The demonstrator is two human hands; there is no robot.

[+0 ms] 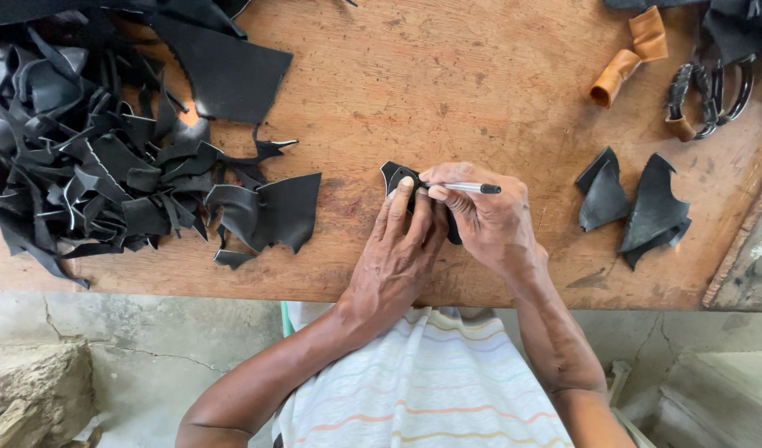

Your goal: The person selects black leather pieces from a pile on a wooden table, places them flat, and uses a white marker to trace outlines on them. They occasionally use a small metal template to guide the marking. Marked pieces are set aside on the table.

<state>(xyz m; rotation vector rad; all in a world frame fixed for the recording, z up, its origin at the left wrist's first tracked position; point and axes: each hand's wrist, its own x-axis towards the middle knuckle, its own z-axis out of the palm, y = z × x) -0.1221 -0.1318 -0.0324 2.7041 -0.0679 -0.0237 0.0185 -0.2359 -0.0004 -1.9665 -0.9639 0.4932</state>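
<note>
**Marking a small black cut-out at the table edge**

I see my left hand pressing a small flat black leather-like piece onto the worn wooden table, near its front edge. My right hand is clenched around one silver pen with a black tip. The piece looks light and floppy; I'd pin it flat, fingers near its rim. Two cut pieces lie right, one scrap heap left.
</note>
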